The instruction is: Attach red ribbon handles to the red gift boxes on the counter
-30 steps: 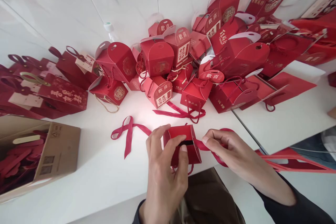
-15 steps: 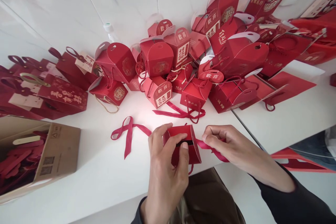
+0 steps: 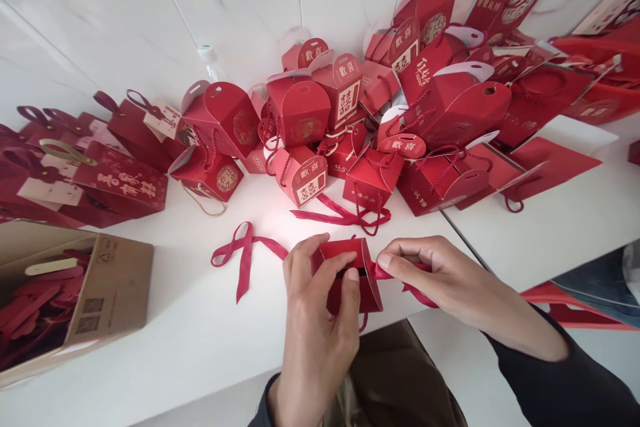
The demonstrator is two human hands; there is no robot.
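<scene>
A small red gift box point(image 3: 370, 290) lies near the front edge of the white table. My left hand point(image 3: 320, 303) is closed around it from the left, with thumb and fingertips pressing at its top opening. At the box's right end, my right hand point(image 3: 425, 270) pinches a dark red ribbon point(image 3: 423, 296), whose loose end hangs below the fingers. To the left of the box lies another crossed length of ribbon point(image 3: 245, 257). Behind the box a third ribbon point(image 3: 340, 215) stretches in front of the stacked boxes. The box's far left side is hidden by my left hand.
Several red gift boxes with rope handles point(image 3: 305, 113) are heaped against the marble wall. Dark red bags point(image 3: 125, 173) stand at the left. A cardboard carton point(image 3: 120, 280) holding red pieces sits at front left. A red stool point(image 3: 575, 313) is at the right, below the table.
My right hand has moved slightly left, closer to the box's right end, with the ribbon still pinched. My left hand and the box are almost unmoved.
</scene>
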